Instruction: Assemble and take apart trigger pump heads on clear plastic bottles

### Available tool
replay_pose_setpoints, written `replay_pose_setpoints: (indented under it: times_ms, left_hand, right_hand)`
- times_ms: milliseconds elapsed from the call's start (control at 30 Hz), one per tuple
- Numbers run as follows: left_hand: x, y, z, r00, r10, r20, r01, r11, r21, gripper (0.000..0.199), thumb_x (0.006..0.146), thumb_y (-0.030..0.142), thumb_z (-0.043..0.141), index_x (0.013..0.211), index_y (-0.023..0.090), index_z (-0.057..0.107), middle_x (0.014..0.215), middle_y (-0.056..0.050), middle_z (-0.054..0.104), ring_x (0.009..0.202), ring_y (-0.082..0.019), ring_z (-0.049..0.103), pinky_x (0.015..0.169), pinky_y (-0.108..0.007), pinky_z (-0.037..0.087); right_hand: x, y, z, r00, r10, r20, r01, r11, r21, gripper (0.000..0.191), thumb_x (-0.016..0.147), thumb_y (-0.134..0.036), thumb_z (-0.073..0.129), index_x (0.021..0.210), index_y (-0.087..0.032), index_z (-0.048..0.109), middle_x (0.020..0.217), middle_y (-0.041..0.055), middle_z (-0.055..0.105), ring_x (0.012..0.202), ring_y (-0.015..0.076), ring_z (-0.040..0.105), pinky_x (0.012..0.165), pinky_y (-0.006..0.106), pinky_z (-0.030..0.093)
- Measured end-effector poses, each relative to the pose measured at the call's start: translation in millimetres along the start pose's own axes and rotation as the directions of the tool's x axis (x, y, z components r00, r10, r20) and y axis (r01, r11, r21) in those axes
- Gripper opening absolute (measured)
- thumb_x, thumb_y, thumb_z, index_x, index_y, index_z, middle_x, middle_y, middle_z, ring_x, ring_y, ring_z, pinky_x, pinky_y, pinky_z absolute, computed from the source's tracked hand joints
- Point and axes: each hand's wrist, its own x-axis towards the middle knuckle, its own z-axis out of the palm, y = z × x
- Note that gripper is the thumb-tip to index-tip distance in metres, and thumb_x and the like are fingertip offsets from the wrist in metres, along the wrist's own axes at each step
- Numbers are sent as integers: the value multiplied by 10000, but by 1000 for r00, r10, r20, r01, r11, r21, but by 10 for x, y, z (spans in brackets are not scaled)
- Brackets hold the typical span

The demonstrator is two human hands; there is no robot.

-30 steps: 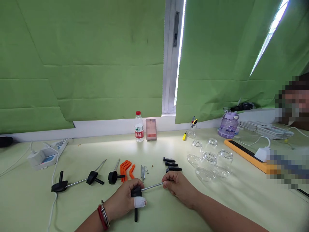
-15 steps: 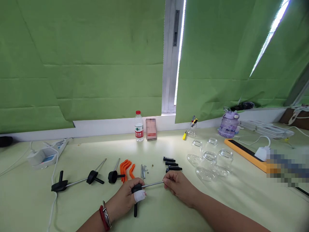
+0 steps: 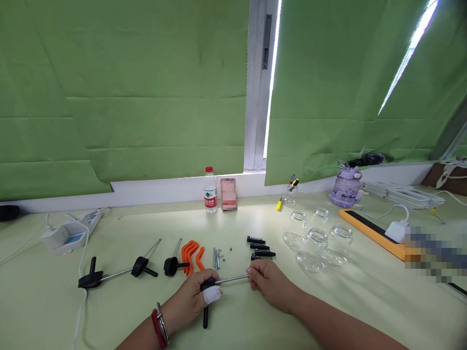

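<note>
My left hand (image 3: 199,294), its thumb wrapped in white, grips a black cap (image 3: 207,285) with a side handle pointing down toward me. From that cap a thin metal rod (image 3: 231,279) runs right. My right hand (image 3: 270,282) pinches the rod's far tip; whether a small part sits between those fingers is hidden. Similar black caps with rods (image 3: 139,266) lie to the left. Just beyond my left hand are orange curved pieces (image 3: 188,253), long screws (image 3: 216,258) and tiny hardware (image 3: 224,259). Several black bristled pieces (image 3: 259,246) lie beyond my right hand.
Clear glass jars (image 3: 339,240) stand at right, near an orange power strip (image 3: 375,236) and a purple jug (image 3: 345,187). A water bottle (image 3: 210,192) stands by the wall. At left, a white power strip (image 3: 78,232) trails a cable across the table.
Both hands, with the black cap and rod between them, have shifted very slightly right. The grip looks the same, and the other things lie where they were.
</note>
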Motion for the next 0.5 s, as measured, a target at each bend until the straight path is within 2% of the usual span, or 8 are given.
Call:
replay_pose_setpoints:
  times_ms: [300,400,500]
  left_hand:
    - [5,-15,-7,1000,13,5,-13,1000,10,333,832,487,478,882,167,557,727,12,443,661,-133,358,593,-234,320]
    - [5,-7,-14,1000,4,13,-5,1000,14,336,834,492,467,886,171,553,732,11,444,668,-137,362,601,-238,326]
    - [6,2,-23,1000,-4,7,4,1000,27,327,839,490,457,889,180,548,736,6,444,681,-145,369,610,-241,334]
  right_hand:
    - [-16,-31,-23,997,-76,16,78,984,-159,453,923,-465,325,608,-188,496,614,8,553,569,127,444,570,245,351]
    - [-17,-41,-29,998,-50,24,52,993,-104,459,907,-511,344,617,-190,497,613,4,547,544,121,430,544,243,344]
    - [2,-35,-18,999,9,45,-11,999,41,422,882,-543,385,670,-192,486,617,-15,528,475,94,382,478,228,309]
